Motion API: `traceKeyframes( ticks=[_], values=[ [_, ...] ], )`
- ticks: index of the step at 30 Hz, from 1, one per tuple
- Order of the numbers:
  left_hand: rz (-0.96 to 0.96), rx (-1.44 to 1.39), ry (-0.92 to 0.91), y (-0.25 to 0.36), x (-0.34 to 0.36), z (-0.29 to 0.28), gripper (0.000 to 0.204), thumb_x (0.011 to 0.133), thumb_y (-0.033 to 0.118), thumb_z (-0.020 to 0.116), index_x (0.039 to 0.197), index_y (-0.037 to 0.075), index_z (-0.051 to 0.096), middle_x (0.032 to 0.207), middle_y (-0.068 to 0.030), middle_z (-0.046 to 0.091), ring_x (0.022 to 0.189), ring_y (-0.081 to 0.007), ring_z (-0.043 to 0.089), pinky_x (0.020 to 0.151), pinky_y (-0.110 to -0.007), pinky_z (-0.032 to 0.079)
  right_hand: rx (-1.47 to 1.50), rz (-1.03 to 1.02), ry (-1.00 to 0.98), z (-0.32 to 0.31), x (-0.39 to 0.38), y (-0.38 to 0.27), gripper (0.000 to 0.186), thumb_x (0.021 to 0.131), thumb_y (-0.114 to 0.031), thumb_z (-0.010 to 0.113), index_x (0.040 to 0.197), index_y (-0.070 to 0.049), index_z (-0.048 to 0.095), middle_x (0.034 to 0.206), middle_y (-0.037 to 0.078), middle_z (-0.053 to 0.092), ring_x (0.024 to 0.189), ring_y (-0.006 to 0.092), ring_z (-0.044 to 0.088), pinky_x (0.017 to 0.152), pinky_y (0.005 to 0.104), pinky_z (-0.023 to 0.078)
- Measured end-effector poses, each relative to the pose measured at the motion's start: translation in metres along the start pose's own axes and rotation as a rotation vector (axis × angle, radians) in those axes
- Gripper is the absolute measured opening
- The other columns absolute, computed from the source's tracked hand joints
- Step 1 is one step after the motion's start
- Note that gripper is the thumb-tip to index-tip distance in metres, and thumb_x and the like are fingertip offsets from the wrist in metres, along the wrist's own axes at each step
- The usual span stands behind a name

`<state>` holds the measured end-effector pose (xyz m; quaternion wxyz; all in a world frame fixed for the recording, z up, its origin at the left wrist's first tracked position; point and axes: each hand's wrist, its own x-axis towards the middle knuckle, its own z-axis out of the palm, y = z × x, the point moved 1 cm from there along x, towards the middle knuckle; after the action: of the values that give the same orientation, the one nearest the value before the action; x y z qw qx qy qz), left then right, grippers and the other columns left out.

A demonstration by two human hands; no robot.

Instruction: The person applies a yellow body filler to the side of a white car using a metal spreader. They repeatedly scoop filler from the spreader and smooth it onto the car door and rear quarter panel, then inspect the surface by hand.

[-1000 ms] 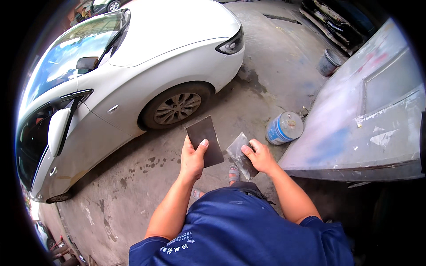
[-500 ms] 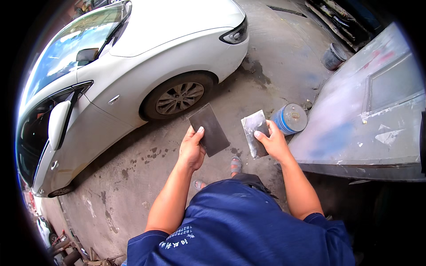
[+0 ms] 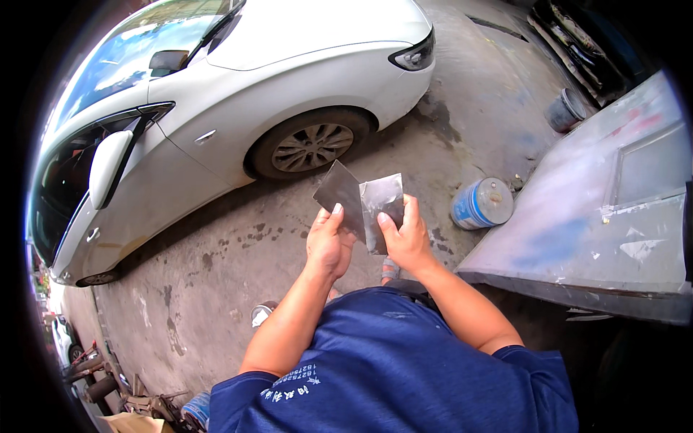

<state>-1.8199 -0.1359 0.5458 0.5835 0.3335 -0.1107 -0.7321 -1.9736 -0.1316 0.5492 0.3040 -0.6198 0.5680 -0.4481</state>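
Observation:
My left hand (image 3: 329, 245) is closed on a flat, dark grey sheet of sandpaper (image 3: 341, 189), with the thumb on its face. In my right hand (image 3: 410, 239) is a flat grey rectangular piece (image 3: 382, 195) with whitish smears on it; the thumb presses its near side. I cannot tell whether it is a sanding pad or another folded sheet. Both pieces are held in front of my body, their inner edges meeting. The smeared piece overlaps the right edge of the dark sheet.
A white car (image 3: 216, 123) stands at the left and ahead. To the right are a blue-and-white bucket (image 3: 482, 203) with a lid and a large grey, paint-stained panel (image 3: 570, 209). A dark bucket (image 3: 565, 110) stands farther back. The concrete floor (image 3: 209, 289) has wet spots.
My hands have come together from apart, the right moving left, so the smeared piece now meets the dark sheet. The view has shifted, and the car appears farther right.

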Motion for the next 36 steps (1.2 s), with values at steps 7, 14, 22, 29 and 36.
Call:
traceKeyframes(
  ticks=[7,14,22,29,36],
  values=[
    [-0.072,0.058,0.003,-0.010,-0.010,0.001,0.024,0.100,0.015,0.042,0.121,0.006,0.051,0.116,-0.0077,0.062,0.102,-0.0186,0.062,0.089,-0.037,0.051,0.109,0.001,-0.001,0.013,0.012,-0.022,0.038,0.089,-0.015,0.058,0.119,0.001,0.042,0.098,0.023,0.064,0.090,0.0368,0.064,0.078,0.0428,0.049],
    [-0.042,0.089,0.012,-0.010,-0.011,-0.005,0.026,0.100,0.016,0.045,0.123,0.006,0.052,0.116,-0.0076,0.062,0.103,-0.0188,0.062,0.088,-0.036,0.052,0.076,0.008,0.061,0.012,0.007,-0.006,0.036,0.090,-0.015,0.059,0.117,0.001,0.044,0.100,0.015,0.064,0.090,0.0249,0.063,0.080,0.0366,0.049],
    [0.103,0.130,0.043,0.008,-0.011,-0.010,0.019,0.096,0.009,0.049,0.114,0.003,0.055,0.111,-0.0098,0.064,0.099,-0.0199,0.063,0.087,-0.036,0.052,0.437,0.023,0.032,-0.015,0.056,-0.001,0.031,0.089,-0.013,0.061,0.112,0.000,0.045,0.101,0.008,0.061,0.090,0.0124,0.056,0.084,0.0298,0.047],
    [0.018,0.122,0.087,0.013,-0.014,-0.005,0.024,0.093,0.005,0.053,0.118,0.004,0.054,0.111,-0.0066,0.063,0.100,-0.0169,0.060,0.090,-0.033,0.048,0.602,-0.035,0.057,-0.017,0.062,-0.026,0.030,0.091,-0.011,0.060,0.114,0.000,0.043,0.104,0.007,0.059,0.092,0.0126,0.055,0.084,0.0287,0.046],
    [0.155,0.051,0.164,0.005,-0.012,0.011,0.028,0.093,0.004,0.052,0.121,0.005,0.049,0.115,-0.0088,0.060,0.103,-0.0191,0.059,0.092,-0.035,0.049,0.402,-0.256,0.000,0.009,0.036,-0.035,0.024,0.094,-0.013,0.057,0.114,0.000,0.054,0.108,0.006,0.061,0.092,0.0124,0.056,0.082,0.0276,0.046]
  ],
)
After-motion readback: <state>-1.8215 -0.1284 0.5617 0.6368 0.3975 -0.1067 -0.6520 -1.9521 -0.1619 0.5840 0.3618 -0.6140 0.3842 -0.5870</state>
